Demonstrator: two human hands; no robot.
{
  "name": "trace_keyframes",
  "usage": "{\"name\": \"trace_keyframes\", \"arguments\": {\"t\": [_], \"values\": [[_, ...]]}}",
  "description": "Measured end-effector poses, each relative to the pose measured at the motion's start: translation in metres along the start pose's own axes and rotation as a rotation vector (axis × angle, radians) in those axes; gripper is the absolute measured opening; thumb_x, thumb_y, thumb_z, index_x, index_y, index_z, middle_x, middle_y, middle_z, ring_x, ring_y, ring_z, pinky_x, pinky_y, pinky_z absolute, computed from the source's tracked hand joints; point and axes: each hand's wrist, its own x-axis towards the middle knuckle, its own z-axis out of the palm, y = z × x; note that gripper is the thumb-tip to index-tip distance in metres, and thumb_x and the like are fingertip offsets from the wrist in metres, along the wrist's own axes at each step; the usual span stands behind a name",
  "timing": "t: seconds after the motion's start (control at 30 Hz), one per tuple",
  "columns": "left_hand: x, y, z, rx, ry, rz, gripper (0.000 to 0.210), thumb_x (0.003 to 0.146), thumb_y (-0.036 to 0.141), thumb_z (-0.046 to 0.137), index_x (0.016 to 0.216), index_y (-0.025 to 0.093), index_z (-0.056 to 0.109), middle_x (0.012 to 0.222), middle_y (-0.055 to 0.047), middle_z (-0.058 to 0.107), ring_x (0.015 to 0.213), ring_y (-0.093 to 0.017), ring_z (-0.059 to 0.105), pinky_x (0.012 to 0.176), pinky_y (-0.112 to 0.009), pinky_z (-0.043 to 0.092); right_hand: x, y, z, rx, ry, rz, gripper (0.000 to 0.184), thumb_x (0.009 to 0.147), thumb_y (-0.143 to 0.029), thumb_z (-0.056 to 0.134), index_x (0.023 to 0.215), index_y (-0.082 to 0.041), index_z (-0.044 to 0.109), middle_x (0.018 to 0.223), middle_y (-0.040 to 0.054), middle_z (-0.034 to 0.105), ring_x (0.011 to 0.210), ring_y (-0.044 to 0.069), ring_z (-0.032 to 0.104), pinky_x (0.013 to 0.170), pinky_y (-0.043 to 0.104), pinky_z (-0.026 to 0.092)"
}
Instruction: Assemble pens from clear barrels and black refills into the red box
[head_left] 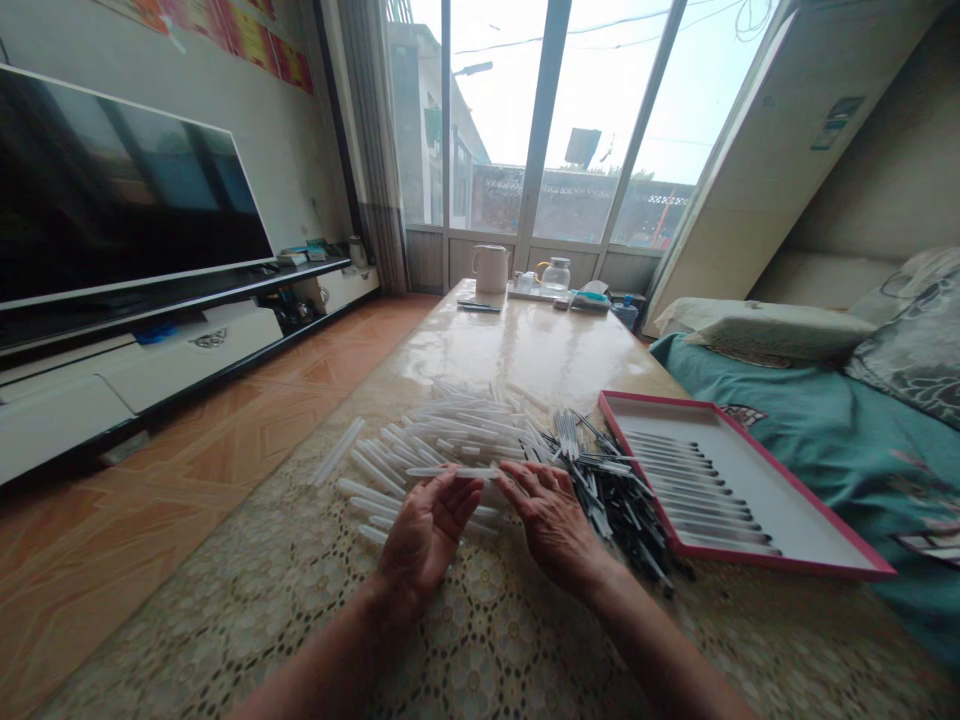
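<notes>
Daylight enters through the tall windows (585, 110), the sky (502, 85) blown out nearly white, and throws glossy glare along the far tabletop (517, 345); its near end sits dimmer. Wide-angle stretch slants the standing air conditioner (757, 170). The clear pen barrels (465, 420) look soft in detail.

Television (127, 190) cut off at left — end of tube (476, 473) perhaps hidden by right hand (551, 508).
</notes>
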Motion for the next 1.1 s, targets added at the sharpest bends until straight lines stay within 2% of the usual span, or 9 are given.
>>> {"name": "trace_keyframes", "arguments": {"t": [0.07, 0.17, 0.27, 0.47, 0.67, 0.83, 0.97, 1.1], "values": [[0.0, 0.0, -0.001, 0.01, -0.005, 0.0, 0.016, 0.08, 0.002, 0.051, 0.074, 0.012, 0.062, 0.065, -0.006, 0.071, 0.062, -0.015, 0.069, 0.06, -0.023, 0.057, 0.0, 0.0, 0.0, 0.01, 0.004, 0.013, 0.048, 0.085, -0.005, 0.047, 0.127, -0.028, 0.049, 0.128, 0.0026, 0.055, 0.114, 0.021, 0.046, 0.094, 0.035, 0.031], [0.0, 0.0, -0.001, 0.026, -0.003, 0.009, 0.015, 0.079, 0.003, 0.054, 0.073, 0.013, 0.062, 0.065, -0.004, 0.071, 0.063, -0.015, 0.07, 0.062, -0.024, 0.057, -0.002, 0.002, -0.003, 0.026, 0.026, 0.06, 0.031, 0.085, -0.007, 0.049, 0.109, -0.025, 0.059, 0.107, 0.0038, 0.064, 0.099, 0.019, 0.053, 0.088, 0.032, 0.033], [0.0, 0.0, -0.002, 0.033, 0.001, 0.015, 0.013, 0.078, 0.003, 0.055, 0.073, 0.014, 0.062, 0.065, -0.004, 0.071, 0.064, -0.015, 0.07, 0.063, -0.024, 0.057, -0.005, 0.007, -0.007, 0.022, 0.06, 0.115, 0.02, 0.085, -0.009, 0.05, 0.094, -0.022, 0.062, 0.091, 0.0037, 0.064, 0.089, 0.019, 0.055, 0.084, 0.031, 0.034], [-0.001, 0.001, 0.0, 0.047, 0.016, 0.009, 0.014, 0.079, 0.002, 0.054, 0.073, 0.014, 0.061, 0.064, -0.004, 0.071, 0.062, -0.015, 0.069, 0.061, -0.024, 0.057, -0.01, 0.015, -0.011, 0.035, 0.108, 0.206, 0.015, 0.083, -0.016, 0.052, 0.094, -0.022, 0.061, 0.09, 0.0051, 0.061, 0.091, 0.022, 0.052, 0.082, 0.033, 0.034], [-0.002, 0.0, 0.0, 0.054, 0.021, 0.003, 0.014, 0.079, 0.002, 0.054, 0.075, 0.013, 0.061, 0.065, -0.004, 0.071, 0.062, -0.015, 0.069, 0.061, -0.023, 0.057, -0.012, 0.01, -0.013, 0.035, 0.075, 0.182, 0.007, 0.081, -0.016, 0.053, 0.083, -0.021, 0.059, 0.084, 0.0039, 0.059, 0.085, 0.02, 0.051, 0.079, 0.031, 0.035], [-0.002, 0.001, 0.0, 0.056, 0.018, -0.008, 0.013, 0.079, 0.003, 0.054, 0.074, 0.013, 0.061, 0.066, -0.005, 0.071, 0.063, -0.015, 0.069, 0.061, -0.023, 0.057, -0.012, 0.0, -0.016, 0.019, -0.037, 0.054, 0.011, 0.08, -0.012, 0.054, 0.081, -0.022, 0.059, 0.083, 0.0025, 0.059, 0.084, 0.019, 0.052, 0.077, 0.03, 0.036], [-0.002, 0.001, -0.001, 0.066, 0.021, -0.003, 0.013, 0.079, 0.003, 0.054, 0.074, 0.014, 0.06, 0.064, -0.004, 0.071, 0.062, -0.015, 0.069, 0.061, -0.023, 0.057, -0.013, 0.0, -0.016, -0.001, -0.131, 0.046, 0.019, 0.083, -0.006, 0.048, 0.081, -0.021, 0.06, 0.082, 0.003, 0.059, 0.074, 0.016, 0.054, 0.07, 0.026, 0.038], [-0.001, 0.0, -0.001, 0.088, -0.001, 0.001, 0.012, 0.079, 0.004, 0.055, 0.075, 0.014, 0.059, 0.065, -0.005, 0.071, 0.063, -0.016, 0.069, 0.061, -0.024, 0.057, -0.016, 0.006, -0.016, 0.018, -0.165, 0.02, 0.026, 0.081, 0.001, 0.045, 0.082, -0.021, 0.06, 0.083, 0.0038, 0.06, 0.076, 0.016, 0.056, 0.069, 0.025, 0.04]]}}
